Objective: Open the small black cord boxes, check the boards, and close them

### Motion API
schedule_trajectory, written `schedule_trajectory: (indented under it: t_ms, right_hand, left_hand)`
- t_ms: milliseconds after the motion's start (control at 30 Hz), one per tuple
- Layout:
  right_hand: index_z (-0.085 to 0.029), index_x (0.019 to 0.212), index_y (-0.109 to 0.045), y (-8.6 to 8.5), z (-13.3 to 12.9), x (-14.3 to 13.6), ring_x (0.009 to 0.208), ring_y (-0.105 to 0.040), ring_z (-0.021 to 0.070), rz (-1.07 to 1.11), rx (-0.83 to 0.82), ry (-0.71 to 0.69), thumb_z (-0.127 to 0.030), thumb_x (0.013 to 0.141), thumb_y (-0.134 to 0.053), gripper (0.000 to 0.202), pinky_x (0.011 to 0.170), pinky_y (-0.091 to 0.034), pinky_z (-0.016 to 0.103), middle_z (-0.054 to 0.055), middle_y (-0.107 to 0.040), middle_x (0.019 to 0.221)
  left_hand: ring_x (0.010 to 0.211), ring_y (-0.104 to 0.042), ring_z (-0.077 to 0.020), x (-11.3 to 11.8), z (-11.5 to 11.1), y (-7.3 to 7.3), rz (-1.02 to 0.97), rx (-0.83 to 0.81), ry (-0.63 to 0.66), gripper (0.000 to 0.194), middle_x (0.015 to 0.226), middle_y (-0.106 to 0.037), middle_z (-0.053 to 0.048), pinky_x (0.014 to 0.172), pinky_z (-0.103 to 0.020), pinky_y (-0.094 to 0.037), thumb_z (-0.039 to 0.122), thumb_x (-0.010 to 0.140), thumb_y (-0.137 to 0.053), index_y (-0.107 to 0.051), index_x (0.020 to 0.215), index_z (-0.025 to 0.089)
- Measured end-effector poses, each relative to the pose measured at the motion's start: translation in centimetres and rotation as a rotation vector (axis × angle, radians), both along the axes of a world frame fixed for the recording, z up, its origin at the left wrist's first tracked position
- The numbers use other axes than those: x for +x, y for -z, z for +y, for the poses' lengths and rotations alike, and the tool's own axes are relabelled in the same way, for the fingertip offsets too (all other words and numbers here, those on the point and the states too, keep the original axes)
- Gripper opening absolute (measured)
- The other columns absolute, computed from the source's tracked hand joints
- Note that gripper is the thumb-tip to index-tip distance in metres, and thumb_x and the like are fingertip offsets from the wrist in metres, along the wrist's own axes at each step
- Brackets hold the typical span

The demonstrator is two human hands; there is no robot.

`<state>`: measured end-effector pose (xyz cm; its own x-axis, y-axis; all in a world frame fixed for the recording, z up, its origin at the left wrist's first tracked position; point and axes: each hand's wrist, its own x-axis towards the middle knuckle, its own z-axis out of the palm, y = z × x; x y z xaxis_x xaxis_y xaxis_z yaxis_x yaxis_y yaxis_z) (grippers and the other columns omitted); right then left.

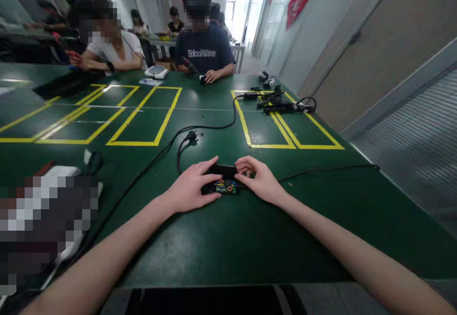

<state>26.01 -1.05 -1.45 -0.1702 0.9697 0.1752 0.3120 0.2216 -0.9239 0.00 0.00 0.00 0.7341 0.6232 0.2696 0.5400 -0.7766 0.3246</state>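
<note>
An opened black power adapter (224, 170) lies on the green table in front of me, its circuit board (225, 187) exposed on the near side. Coils and small coloured parts show on the board. My left hand (194, 186) grips the adapter's left end, thumb by the board's near edge and fingers reaching over the casing. At the right end, my right hand (259, 179) has its fingers curled and closed on the casing, and the fingertips are partly hidden. Black cords run from both sides of the adapter; a plug (192, 136) lies just beyond my left hand.
Several adapters and bundled cords (282, 103) lie at the far right, around yellow tape rectangles. A long black cable (160, 153) crosses the table on the left. Across the table, a person in a dark shirt (205, 48) holds a tool; another sits farther left.
</note>
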Motion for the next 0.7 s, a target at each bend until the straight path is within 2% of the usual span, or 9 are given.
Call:
schedule_trajectory:
  t_ms: [167,500,700]
  right_hand:
    - [-0.017,0.106,-0.076,-0.8,-0.1,0.3,0.079,-0.073,0.0196,0.03,-0.095,-0.036,-0.032,0.078,-0.073,0.031,0.077,-0.061,0.035,0.006,-0.077,0.089]
    - [-0.018,0.097,-0.074,-1.1,-0.3,0.5,0.072,-0.075,0.0197,0.138,-0.269,0.011,-0.033,0.07,-0.08,0.031,0.066,-0.061,0.03,0.002,-0.075,0.075]
    - [-0.017,0.097,-0.073,-1.2,-0.4,0.9,0.071,-0.073,0.0181,0.086,-0.233,-0.064,-0.033,0.075,-0.078,0.028,0.069,-0.062,0.031,0.003,-0.075,0.077]
  left_hand:
    - [0.139,-0.057,-0.0342,0.0,-0.2,-0.2,-0.01,0.009,-0.006,0.04,0.162,-0.047,-0.016,0.115,-0.053,-0.05,0.037,0.089,-0.077,-0.074,0.125,0.021]
    - [0.134,-0.061,-0.0323,0.2,-0.4,-0.5,-0.004,0.016,-0.012,0.044,0.157,-0.053,-0.013,0.112,-0.052,-0.052,0.036,0.089,-0.077,-0.071,0.13,0.023]
    - [0.128,-0.066,-0.0308,0.2,-0.5,-0.6,0.013,0.022,-0.021,0.042,0.147,-0.063,-0.013,0.111,-0.05,-0.053,0.037,0.089,-0.077,-0.072,0.128,0.023]
